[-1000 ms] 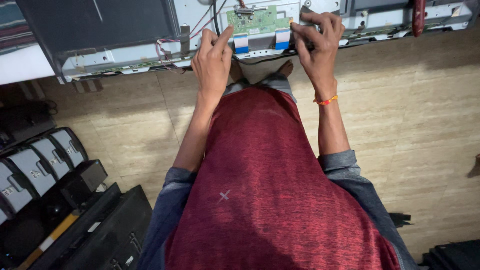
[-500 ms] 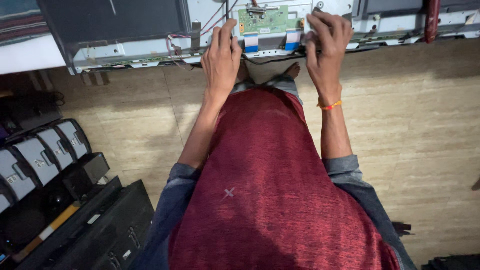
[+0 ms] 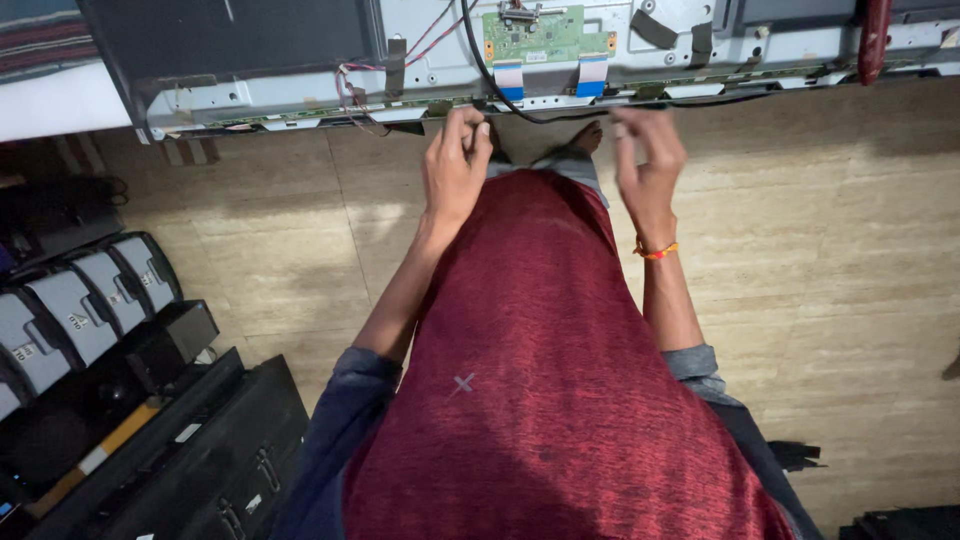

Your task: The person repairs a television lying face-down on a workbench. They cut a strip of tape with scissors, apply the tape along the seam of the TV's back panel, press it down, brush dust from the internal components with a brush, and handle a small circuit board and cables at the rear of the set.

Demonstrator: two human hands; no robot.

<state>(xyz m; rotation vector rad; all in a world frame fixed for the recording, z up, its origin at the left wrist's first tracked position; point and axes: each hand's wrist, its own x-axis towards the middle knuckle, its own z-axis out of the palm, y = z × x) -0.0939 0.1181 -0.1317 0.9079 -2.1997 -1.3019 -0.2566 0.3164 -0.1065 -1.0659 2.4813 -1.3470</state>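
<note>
Beige stone-tile flooring lies under a grey metal display chassis whose long axis runs left to right across the top of the view. On it sits a green rectangular circuit board with two blue-tipped flat ribbon cables pointing down toward the lower edge. A black cable crosses beside the board. Dark equipment cases stand at lower left. Left hand: fingers curled, fingertips at the chassis edge; what it grips cannot be told. Right hand: loosely open, holding nothing, just below the edge.
</note>
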